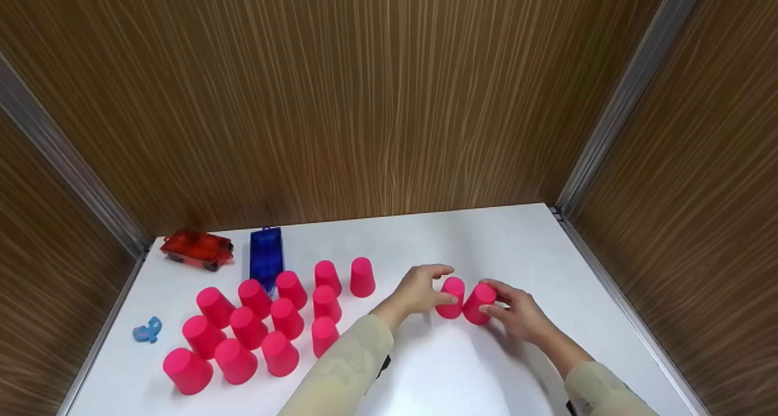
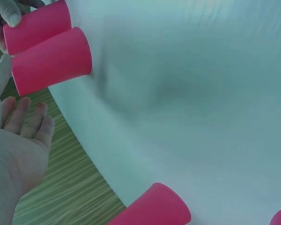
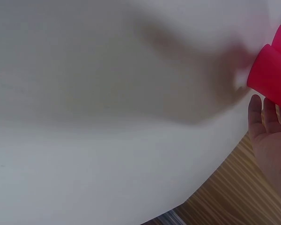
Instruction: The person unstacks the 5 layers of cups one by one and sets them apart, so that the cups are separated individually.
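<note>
Two pink cups stand upside down side by side on the right part of the white table. At the left cup (image 1: 451,291) is my left hand (image 1: 418,291), its fingers spread and its thumb in front of the cup. In the left wrist view, a gap shows between the fingers of that hand (image 2: 25,154) and the cup (image 2: 54,61). My right hand (image 1: 524,316) holds the right cup (image 1: 478,306) between the thumb in front and fingers at the far side. The right wrist view shows this hand (image 3: 274,145) beside the cup (image 3: 271,77) at the frame's edge.
Several more pink cups (image 1: 248,328) stand upside down in rows on the left of the white table (image 1: 425,373). Behind them are a red toy car (image 1: 197,247) and a blue translucent case (image 1: 266,258). A small blue toy (image 1: 148,331) lies far left. Wood-grain walls (image 1: 377,100) surround the table.
</note>
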Available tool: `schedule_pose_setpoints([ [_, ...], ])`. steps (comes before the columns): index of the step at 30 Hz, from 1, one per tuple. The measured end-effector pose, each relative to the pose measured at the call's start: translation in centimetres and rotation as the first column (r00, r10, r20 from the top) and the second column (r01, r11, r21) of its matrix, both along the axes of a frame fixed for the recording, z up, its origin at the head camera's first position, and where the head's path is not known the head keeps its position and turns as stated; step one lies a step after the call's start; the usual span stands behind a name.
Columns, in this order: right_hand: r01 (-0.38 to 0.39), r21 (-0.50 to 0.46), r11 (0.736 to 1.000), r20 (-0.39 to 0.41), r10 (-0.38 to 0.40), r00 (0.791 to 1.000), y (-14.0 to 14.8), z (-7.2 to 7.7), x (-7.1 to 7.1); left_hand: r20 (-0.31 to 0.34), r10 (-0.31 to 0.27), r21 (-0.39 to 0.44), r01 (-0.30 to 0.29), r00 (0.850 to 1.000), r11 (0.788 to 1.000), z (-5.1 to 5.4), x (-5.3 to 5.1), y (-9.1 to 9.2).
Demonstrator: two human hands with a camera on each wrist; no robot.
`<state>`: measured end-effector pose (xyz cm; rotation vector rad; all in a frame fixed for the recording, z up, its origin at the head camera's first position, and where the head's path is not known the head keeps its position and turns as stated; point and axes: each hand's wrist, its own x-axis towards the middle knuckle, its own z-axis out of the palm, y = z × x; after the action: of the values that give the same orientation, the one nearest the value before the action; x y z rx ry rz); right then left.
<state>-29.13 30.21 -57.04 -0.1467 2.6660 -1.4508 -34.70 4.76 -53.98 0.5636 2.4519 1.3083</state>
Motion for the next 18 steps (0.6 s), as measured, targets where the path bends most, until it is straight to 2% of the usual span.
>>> schedule_pose_setpoints([
  [6, 0.001, 0.003, 1.000, 0.003, -0.001, 1.000, -0.2, 0.1, -0.1, 0.021, 0.014, 0.016, -0.015, 1.000, 1.000, -0.3, 0.3, 0.3],
  [12, -0.022, 0.014, 1.000, -0.019, 0.023, 1.000, -0.1, -0.1, -0.2, 0.004, 0.033, 0.032, -0.033, 0.999, 0.999, -0.8, 0.9, 0.5],
  [18, -0.016, 0.022, 1.000, -0.017, 0.017, 1.000, 0.2, -0.2, 0.0, 0.039, 0.045, 0.006, -0.046, 0.998, 0.999, -0.4, 2.1, -0.4],
])
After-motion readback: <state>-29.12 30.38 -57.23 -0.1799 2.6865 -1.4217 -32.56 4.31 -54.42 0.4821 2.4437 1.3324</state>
